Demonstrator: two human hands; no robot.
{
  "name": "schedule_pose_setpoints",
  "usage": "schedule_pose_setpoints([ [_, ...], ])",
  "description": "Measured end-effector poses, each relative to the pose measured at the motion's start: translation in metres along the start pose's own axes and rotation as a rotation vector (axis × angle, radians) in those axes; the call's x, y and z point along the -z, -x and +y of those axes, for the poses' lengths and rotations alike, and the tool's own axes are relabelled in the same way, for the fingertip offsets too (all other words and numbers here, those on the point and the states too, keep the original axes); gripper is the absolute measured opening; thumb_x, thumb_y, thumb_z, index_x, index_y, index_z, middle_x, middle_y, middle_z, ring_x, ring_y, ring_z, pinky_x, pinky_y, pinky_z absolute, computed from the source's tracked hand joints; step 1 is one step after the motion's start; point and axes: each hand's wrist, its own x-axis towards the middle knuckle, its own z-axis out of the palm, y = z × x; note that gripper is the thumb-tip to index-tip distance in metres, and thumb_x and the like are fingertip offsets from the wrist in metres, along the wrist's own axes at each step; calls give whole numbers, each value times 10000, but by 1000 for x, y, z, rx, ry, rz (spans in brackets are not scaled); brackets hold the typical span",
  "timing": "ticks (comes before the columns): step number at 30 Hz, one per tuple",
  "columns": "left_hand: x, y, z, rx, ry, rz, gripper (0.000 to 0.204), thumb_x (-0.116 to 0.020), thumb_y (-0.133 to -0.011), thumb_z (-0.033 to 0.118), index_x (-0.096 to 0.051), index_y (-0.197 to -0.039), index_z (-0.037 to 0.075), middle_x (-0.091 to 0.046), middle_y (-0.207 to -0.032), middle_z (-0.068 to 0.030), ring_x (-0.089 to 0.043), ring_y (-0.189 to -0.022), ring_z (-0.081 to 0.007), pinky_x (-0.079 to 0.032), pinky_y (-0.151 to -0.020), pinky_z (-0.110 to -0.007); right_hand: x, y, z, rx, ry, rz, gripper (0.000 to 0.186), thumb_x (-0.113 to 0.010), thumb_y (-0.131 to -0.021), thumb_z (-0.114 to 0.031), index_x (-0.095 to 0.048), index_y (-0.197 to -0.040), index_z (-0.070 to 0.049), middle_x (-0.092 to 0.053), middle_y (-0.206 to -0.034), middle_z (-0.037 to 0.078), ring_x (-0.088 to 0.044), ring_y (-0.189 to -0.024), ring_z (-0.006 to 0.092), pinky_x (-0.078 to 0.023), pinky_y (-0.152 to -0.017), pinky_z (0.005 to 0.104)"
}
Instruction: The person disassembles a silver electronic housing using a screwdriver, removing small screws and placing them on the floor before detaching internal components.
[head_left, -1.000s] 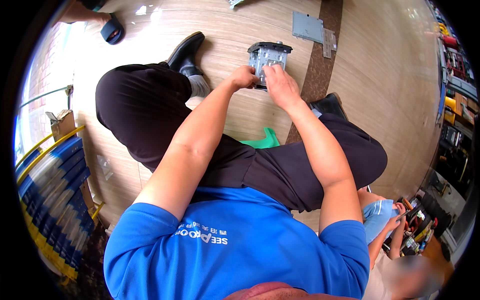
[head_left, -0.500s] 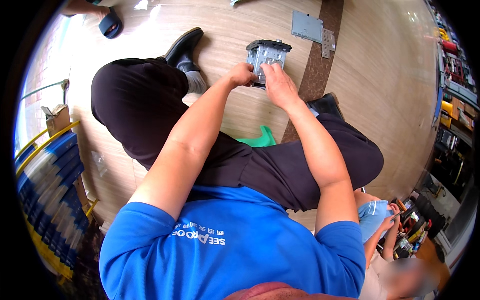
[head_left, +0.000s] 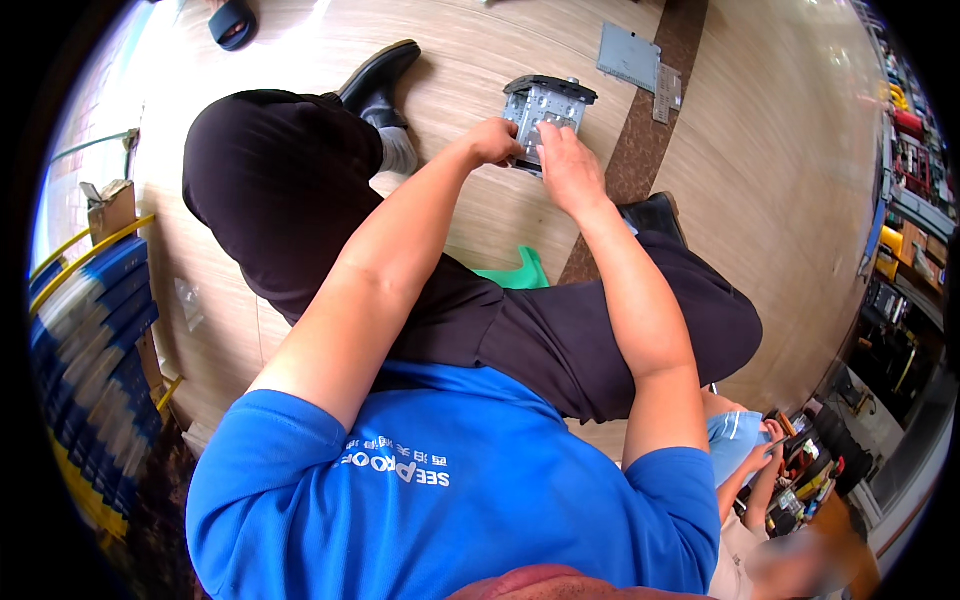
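Note:
On the floor between my feet stands a box-shaped electronics unit (head_left: 548, 112) with a bare metal casing, a dark curved front panel at its far end and a small knob. My left hand (head_left: 494, 143) grips its near left edge, thumb and fingers closed on the casing. Over the near right part of the unit, my right hand (head_left: 572, 168) bends its fingers down together onto the metal. Whether a small part is pinched in those fingertips is hidden. A flat grey metal plate (head_left: 628, 56) lies on the floor beyond the unit, to the right.
Beside the plate lies a small perforated strip (head_left: 668, 94). A green piece (head_left: 520, 272) is near my lap. Stacked blue boxes (head_left: 100, 330) stand at left behind a yellow rail. Another person (head_left: 745, 470) sits at lower right, near loaded shelves (head_left: 910, 200). A sandalled foot (head_left: 233, 25) shows far left.
The whole view has shifted slightly, so the unit and plate appear a little further right. My left hand keeps its grip, and my right fingers look drawn closer together over the casing.

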Motion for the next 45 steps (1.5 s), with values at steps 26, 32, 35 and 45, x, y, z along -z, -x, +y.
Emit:
schedule_pose_setpoints([
  [26,-7,-16,18,-43,-311,37,166,-647,-807,158,-633,-746,3,-625,-661,-74,-602,-573,-158,-519,-549,-301,-5,-2,31,130,38,150,169,-497,-880,-84,-545,-1042,-98,-540,-922,172,-609,-856,348,-508,-670,465],
  [32,9,-14,-21,-12,-262,4,206,-668,-784,193,-698,-870,9,-684,-777,-82,-628,-659,-146,-537,-635,-307,-25,1,8,208,-74,61,128,-454,-914,-156,-536,-986,-88,-541,-969,155,-569,-909,331,-487,-741,435],
  [35,-5,0,-6,8,32,26,133,-655,-784,144,-673,-824,18,-593,-657,-26,-532,-540,-112,-443,-486,-280,-12,7,6,143,-57,27,112,-476,-882,-117,-520,-974,-72,-549,-975,158,-587,-904,352,-498,-729,458],
  [45,-11,18,24,8,141,-35,217,-634,-827,85,-627,-1005,-40,-648,-840,-73,-577,-649,-131,-487,-570,-271,-1,4,4,80,-99,81,152,-482,-888,-148,-557,-989,-62,-581,-990,181,-610,-928,356,-513,-754,467],
])
